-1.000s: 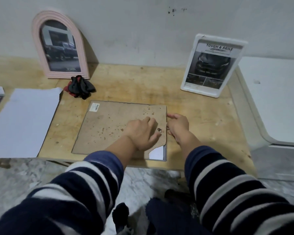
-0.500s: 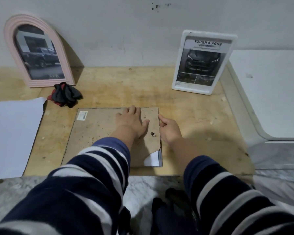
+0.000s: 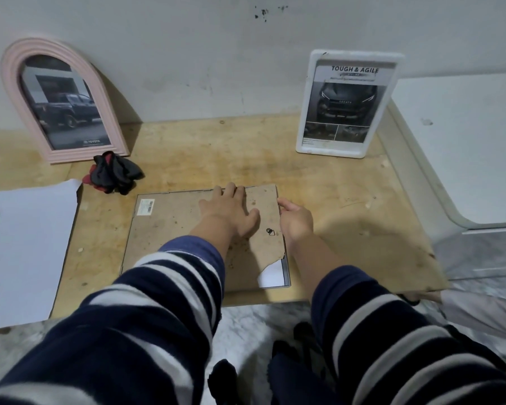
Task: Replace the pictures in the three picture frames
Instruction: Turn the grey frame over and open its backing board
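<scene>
Fingers of left hand (image 3: pixel 230 210) flat on frame backing (image 3: pixel 176 226); right hand (image 3: pixel 295 219) curled at its edge.

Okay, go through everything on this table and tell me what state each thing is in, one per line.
Pink arched frame: upright against the wall, truck picture inside.
White frame: upright against the wall, car advert inside.
Flat frame: face down, backing board chipped at the near right corner.
Left hand: open, flat on the backing.
Right hand: at the frame's right edge.
Paper sheet: lying flat.
Gloves: bunched up.

plywood board (image 3: pixel 319 182), face-down frame (image 3: pixel 170 226), gloves (image 3: pixel 114 172), paper (image 3: pixel 24 249)
</scene>
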The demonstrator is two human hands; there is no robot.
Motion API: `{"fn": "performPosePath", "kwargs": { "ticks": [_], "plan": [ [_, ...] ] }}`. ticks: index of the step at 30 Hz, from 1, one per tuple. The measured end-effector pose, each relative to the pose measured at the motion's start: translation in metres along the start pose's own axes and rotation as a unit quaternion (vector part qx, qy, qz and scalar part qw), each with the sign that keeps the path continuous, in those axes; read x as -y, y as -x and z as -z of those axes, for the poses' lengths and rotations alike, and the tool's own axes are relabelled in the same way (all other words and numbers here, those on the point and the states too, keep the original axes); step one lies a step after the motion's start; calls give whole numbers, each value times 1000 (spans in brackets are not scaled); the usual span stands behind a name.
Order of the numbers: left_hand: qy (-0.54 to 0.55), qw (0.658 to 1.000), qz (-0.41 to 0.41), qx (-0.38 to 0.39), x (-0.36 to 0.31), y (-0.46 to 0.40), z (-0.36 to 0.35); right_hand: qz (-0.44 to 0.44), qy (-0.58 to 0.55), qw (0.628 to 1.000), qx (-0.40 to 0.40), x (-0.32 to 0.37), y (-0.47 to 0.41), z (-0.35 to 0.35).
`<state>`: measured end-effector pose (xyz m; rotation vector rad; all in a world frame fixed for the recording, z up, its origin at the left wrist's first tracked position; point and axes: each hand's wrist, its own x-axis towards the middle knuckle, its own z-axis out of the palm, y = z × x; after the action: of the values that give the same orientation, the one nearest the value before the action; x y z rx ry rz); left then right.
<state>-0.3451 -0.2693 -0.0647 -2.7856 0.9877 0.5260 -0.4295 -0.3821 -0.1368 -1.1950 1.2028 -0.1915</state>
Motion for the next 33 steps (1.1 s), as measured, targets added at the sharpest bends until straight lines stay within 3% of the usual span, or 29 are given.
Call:
{"fn": "performPosePath", "kwargs": {
  "ticks": [8, 20, 24, 28, 33],
  "plan": [
    [-36, 998, -38, -29, 3, -4, -1, -48, -49, 997, 35, 12, -9, -4],
    [134, 991, -28, -15, 10, -19, 12, -26, -46, 998, 40, -1, -15, -4],
    [112, 994, -18, -1, 8, -27, 26, -12, -53, 998, 21, 6, 1, -6],
    [71, 997, 0, 30, 4, -33, 34, -19, -31, 997, 73, 27, 28, 7],
    [127, 992, 0, 15, 9, -32, 24, -19, 14, 995, 94, 32, 28, 10]
  ]
}}
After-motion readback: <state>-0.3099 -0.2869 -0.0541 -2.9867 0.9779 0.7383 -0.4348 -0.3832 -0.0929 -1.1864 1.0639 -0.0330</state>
